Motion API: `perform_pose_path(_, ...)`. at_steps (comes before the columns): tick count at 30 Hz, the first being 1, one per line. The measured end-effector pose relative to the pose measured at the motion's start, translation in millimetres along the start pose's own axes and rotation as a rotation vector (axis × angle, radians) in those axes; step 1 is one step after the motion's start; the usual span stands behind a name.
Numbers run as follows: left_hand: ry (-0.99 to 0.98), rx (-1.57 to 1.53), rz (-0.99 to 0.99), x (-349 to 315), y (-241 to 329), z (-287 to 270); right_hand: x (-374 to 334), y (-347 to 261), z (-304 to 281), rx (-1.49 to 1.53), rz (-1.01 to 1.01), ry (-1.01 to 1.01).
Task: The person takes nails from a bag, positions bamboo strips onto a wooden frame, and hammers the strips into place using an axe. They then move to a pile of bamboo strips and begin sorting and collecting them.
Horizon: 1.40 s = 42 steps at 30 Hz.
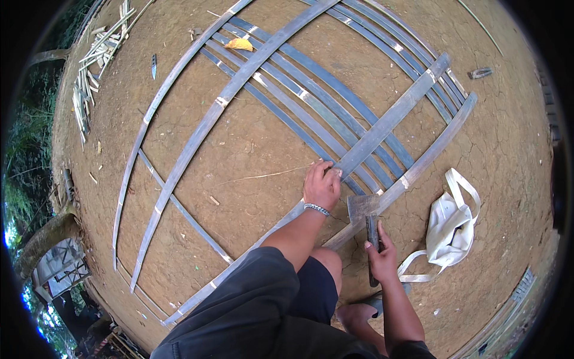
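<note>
My left hand (pixel 323 185), with a chain bracelet at the wrist, grips the lower end of a flat grey bamboo slat (pixel 391 113). This slat lies slantwise across several narrower bamboo strips (pixel 335 102). In my right hand (pixel 382 254) is the dark handle of what looks like a hatchet (pixel 362 207). Its broad metal head points left, below my left hand, over or against a long bamboo slat (pixel 427 158) at the right. Whether the head touches that slat I cannot tell.
More long bamboo slats (pixel 179 164) form a frame on cracked bare earth. A white cloth bag (pixel 448 230) lies at the right. A knife (pixel 153 67), a yellow leaf (pixel 239 44) and a pile of split sticks (pixel 98 57) are at the far left. A foot (pixel 356 314) is below.
</note>
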State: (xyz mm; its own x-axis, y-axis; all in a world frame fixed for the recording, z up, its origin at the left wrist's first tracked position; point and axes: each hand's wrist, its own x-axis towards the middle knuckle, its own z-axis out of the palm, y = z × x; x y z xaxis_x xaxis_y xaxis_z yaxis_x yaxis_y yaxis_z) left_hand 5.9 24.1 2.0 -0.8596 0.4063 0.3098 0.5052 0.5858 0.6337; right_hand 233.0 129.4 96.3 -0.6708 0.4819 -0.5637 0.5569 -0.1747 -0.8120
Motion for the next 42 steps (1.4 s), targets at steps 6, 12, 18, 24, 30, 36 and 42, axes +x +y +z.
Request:
perform_pose_path(6, -0.004, -0.017, -0.017, 2.3, 1.3, -1.5, -7.0, -5.8, -16.3, 0.015, 0.070, -0.044)
perform_pose_path(12, -0.040, -0.063, 0.024, -1.0, -3.5, 4.9, -16.5, 20.7, -29.6, -0.140, 0.006, 0.060)
perform_pose_path(18, 0.007, -0.064, 0.071, 3.5, 2.8, 6.2, -23.4, 21.4, -23.9, -0.082, 0.067, 0.074)
perform_pose_path(24, -0.028, 0.036, 0.089, -0.3, 2.6, 2.4, -26.4, 25.4, -15.6, -0.123, 0.015, 0.075)
perform_pose_path(30, -0.045, 0.101, 0.116, -2.8, 1.2, 2.1, -22.8, 24.2, -12.0, -0.123, -0.001, 0.041)
perform_pose_path(36, -0.066, 0.101, 0.118, -0.9, 1.6, 1.0, -6.0, -2.9, -3.2, -0.222, -0.026, 0.017)
perform_pose_path(42, -0.076, 0.085, 0.073, -1.4, 2.5, 2.2, 10.1, -14.3, 21.0, 0.483, 0.051, -0.223)
